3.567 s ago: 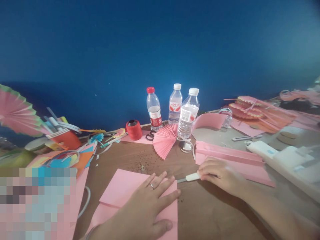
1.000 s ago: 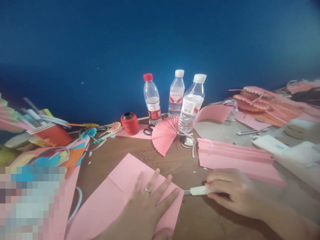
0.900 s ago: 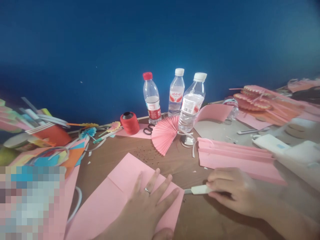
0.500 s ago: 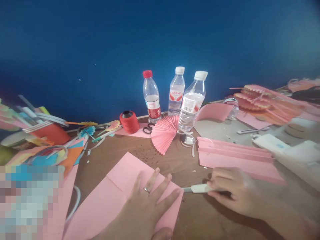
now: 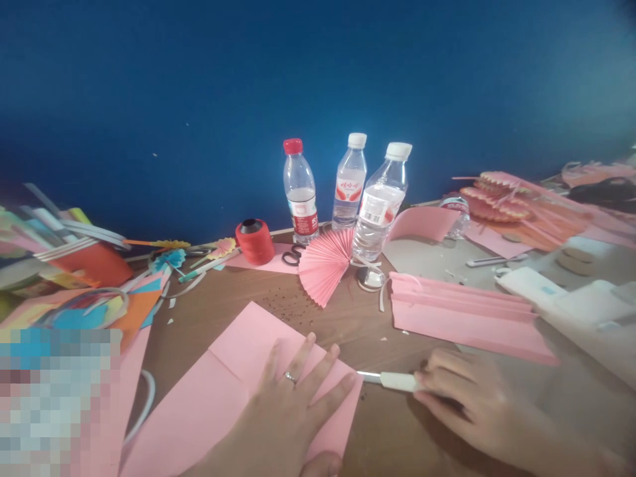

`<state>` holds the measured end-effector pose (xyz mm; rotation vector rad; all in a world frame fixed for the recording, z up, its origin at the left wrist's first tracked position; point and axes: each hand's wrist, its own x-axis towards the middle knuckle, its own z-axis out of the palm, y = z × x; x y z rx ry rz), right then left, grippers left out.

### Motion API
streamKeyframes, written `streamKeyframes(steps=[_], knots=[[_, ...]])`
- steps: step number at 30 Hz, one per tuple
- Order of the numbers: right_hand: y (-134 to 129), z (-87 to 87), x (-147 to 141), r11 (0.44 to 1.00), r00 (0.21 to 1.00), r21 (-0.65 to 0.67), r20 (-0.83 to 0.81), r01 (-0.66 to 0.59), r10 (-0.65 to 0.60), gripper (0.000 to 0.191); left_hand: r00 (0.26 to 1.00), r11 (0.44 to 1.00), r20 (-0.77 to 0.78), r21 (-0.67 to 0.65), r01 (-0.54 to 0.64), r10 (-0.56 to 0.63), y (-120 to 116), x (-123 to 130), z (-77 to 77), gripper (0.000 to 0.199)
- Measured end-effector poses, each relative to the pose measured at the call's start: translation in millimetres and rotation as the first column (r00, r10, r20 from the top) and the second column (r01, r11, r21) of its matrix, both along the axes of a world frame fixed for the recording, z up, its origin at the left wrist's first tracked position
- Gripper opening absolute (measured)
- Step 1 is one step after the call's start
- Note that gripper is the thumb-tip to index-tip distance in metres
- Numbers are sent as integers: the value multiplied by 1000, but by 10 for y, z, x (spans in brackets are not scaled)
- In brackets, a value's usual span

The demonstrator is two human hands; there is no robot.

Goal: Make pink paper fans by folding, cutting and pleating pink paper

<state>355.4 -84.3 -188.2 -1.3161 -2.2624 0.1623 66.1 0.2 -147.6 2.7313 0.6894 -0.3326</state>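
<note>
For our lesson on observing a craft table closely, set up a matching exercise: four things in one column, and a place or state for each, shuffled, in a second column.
Things:
1. left hand
2. right hand
3. red thread spool
4. pink paper fan

Places or states:
A. spread open in front of the water bottles
B. gripping the white craft knife
C. standing near the blue wall, left of the bottles
D. pressed flat on the pink paper sheet

Pairs: 1-D, 2-B, 3-C, 4-A
</note>
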Motion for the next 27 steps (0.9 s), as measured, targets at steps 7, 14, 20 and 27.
streamKeyframes(steps=[7, 14, 20, 27], knots=[[-3, 33, -54, 997, 1000, 75, -8, -22, 23, 11, 1000, 999, -23, 50, 7, -6, -28, -2, 34, 74], [-58, 48, -131, 995, 999, 96, 43, 13, -17, 12, 999, 992, 31, 129, 10, -14, 3, 9, -37, 79], [-91, 32, -149, 994, 998, 102, 58, 30, -36, 15, 992, 984, 110, 171, 48, -67, -13, 34, -89, 66], [-96, 29, -135, 997, 997, 77, 65, 28, -33, 14, 991, 991, 129, 131, 15, -32, -22, 89, -94, 65]])
